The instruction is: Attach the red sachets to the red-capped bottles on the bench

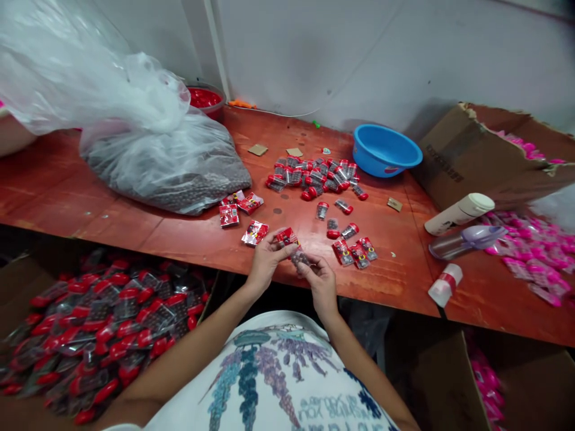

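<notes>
Near the table's front edge, my left hand (270, 256) has its fingers closed on the upper part of a small red packet (287, 237). The fingers of my right hand (317, 275) pinch the packet's clear lower end, which shows dark contents. Red packets (255, 233) lie to the left of my hands, and three more (359, 252) lie to the right. Beyond them is a pile of small clear containers with red caps and dark contents (318, 175). A few loose containers (344, 206) lie between the pile and my right hand.
A large clear bag of dark pieces (171, 167) sits left, before a red bowl (206, 99). A blue basin (386, 151), cardboard box (476, 155), white bottle (460, 214), purple-lidded cup (465, 241) and pink packets (534, 251) are right. Capped containers (117, 317) fill a box below left.
</notes>
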Available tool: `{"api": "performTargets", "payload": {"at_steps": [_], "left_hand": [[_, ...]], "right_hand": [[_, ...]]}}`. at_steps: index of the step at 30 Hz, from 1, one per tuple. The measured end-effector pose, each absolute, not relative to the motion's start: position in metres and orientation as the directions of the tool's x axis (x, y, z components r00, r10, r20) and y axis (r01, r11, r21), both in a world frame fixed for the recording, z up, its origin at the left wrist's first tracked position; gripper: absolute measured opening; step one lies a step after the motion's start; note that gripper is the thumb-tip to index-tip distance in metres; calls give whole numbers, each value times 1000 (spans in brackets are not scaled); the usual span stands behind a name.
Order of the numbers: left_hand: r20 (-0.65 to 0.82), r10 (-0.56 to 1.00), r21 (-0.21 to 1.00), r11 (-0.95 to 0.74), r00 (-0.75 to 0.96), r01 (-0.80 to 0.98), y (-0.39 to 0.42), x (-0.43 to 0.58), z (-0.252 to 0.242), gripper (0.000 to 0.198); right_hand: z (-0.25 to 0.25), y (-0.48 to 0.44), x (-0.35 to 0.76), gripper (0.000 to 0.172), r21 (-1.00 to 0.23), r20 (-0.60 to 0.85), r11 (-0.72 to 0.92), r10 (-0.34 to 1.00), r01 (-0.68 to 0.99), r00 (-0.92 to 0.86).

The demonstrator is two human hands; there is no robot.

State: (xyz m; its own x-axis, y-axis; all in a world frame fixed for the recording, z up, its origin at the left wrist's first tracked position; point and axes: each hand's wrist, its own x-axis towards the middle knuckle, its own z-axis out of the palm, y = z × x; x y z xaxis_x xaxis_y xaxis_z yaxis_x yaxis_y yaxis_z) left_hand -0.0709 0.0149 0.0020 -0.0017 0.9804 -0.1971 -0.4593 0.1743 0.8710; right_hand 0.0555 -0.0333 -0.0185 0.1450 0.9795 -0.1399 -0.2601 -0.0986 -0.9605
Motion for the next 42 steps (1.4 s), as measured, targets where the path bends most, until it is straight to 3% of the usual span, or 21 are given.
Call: {"api": "performTargets", "payload": {"at_steps": [4,7,11,14,20,24,27,30,33,35,38,42], "left_hand": [[-192,969,829,246,158,-503,11,-72,6,61],[-196,964,812,263,182,-521,8,-71,7,69],[-238,969,867,242,66,-436,5,-69,3,76],[-275,957,882,289,91,-373,3,-67,1,81],[-328,935,882,355,137,-309,0,-66,-1,83],[-329,919,883,381,218,-275,4,-67,-6,74],[-241,957,952,266,161,-155,16,-84,-10,56],[-10,992,972,39,-124,232,37,-121,-11,36],[81,973,771,78,-218,632,56,-160,-14,35],[15,981,691,129,-193,712,64,-177,-18,36],[-43,984,706,153,-173,692,70,-186,-27,30],[17,981,745,115,-191,657,71,-182,-31,23]], "right_hand": [[-19,-30,61,31,-911,-225,-181,971,-371,77],[-21,-30,62,32,-917,-194,-144,976,-372,101],[-22,-31,62,40,-952,-116,-77,987,-297,115],[-23,-31,67,47,-981,-57,-41,995,-190,78],[-24,-29,74,33,-999,16,18,1000,-42,26],[-29,-28,81,30,-998,-18,-15,999,-61,37],[-39,-26,103,31,-999,-35,-32,990,-28,134],[-52,-24,142,40,-993,-50,-80,951,86,305],[-59,-25,181,46,-960,-28,-148,896,238,444],[-56,-28,198,45,-899,37,-187,869,396,494],[-43,-28,200,41,-770,203,-173,846,615,493],[-24,-1,173,33,-597,367,-1,889,802,273]]}}
